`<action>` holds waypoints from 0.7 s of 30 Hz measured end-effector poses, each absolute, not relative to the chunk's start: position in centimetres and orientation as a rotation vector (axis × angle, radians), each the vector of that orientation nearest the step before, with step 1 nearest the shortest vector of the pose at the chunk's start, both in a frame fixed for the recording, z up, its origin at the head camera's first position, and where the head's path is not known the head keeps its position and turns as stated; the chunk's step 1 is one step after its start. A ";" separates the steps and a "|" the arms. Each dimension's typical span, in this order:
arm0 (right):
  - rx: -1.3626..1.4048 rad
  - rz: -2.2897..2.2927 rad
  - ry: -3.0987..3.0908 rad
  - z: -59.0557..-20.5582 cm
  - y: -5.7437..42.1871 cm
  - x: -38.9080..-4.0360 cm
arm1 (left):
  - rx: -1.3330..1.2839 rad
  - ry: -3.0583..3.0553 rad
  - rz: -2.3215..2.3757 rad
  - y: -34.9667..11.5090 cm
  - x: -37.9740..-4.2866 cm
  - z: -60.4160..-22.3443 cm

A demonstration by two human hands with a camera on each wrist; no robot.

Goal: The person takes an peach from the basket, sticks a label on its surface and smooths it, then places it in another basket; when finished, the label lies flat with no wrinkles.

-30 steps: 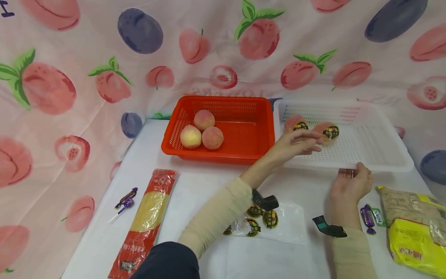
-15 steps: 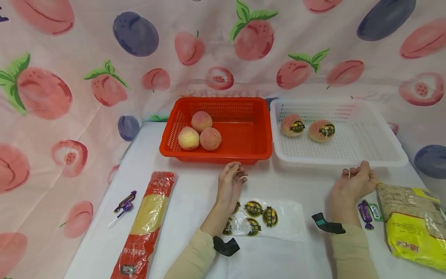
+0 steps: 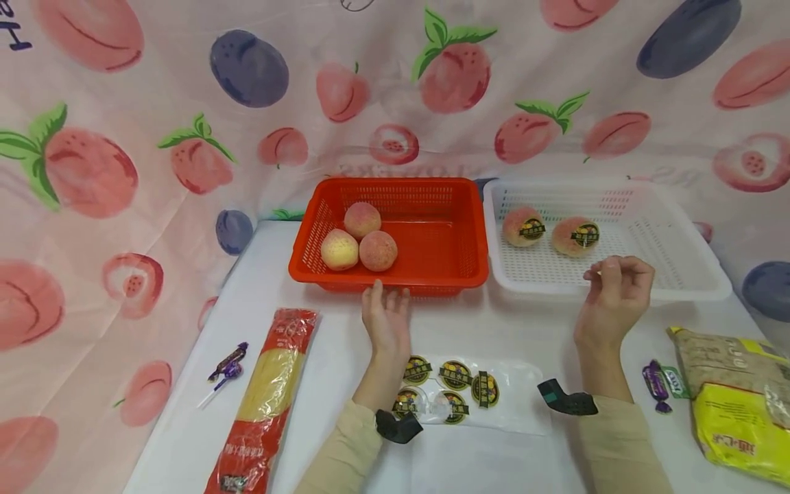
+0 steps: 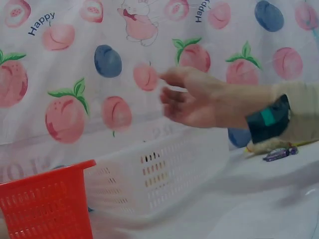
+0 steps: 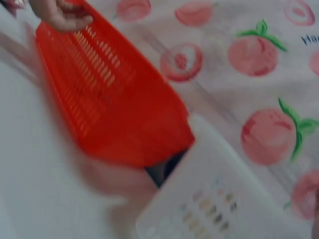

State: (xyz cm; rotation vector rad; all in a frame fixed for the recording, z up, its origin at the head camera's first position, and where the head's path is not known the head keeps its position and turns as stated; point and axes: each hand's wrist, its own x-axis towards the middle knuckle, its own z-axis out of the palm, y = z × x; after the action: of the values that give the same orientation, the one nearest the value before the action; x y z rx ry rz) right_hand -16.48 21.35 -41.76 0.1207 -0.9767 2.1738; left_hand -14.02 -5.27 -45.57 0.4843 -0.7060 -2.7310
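Note:
Fingers extended, my left hand (image 3: 387, 326) reaches up to the front rim of the red basket (image 3: 441, 280), fingertips right at it; the right wrist view shows this left hand (image 5: 60, 16) at that rim too. Inside lie three peaches (image 3: 378, 251) without stickers. My right hand (image 3: 616, 298) is raised at the front rim of the white basket (image 3: 537, 289), fingers loosely bent with nothing seen in them; in the left wrist view this right hand (image 4: 192, 99) hangs above the basket. Two peaches (image 3: 574, 245) in the white basket each wear a black-and-gold sticker (image 3: 532, 232).
A clear sheet of round stickers (image 3: 455, 374) lies between the forearms. To the left are a red noodle pack (image 3: 265, 384), a wrapped candy (image 3: 228, 361) and a lollipop (image 3: 231, 371). On the right are a purple candy (image 3: 657, 385) and a yellow-and-brown bag (image 3: 734, 391).
My left hand has moved left from above the white basket's peaches to the red basket's front rim. My right hand has risen from below the white basket's front edge to overlap its rim.

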 end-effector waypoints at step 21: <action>0.049 2.473 -1.833 -39.4 2.9 -23.2 | 0.537 -0.609 -2.754 -5.6 -14.2 -46.3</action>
State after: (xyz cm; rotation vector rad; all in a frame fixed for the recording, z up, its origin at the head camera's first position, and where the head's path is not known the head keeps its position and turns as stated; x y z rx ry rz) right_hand -23.23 2.87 -39.42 0.0494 -1.8326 2.4732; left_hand -14.20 -5.57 -46.27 0.5375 -0.6091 -2.7538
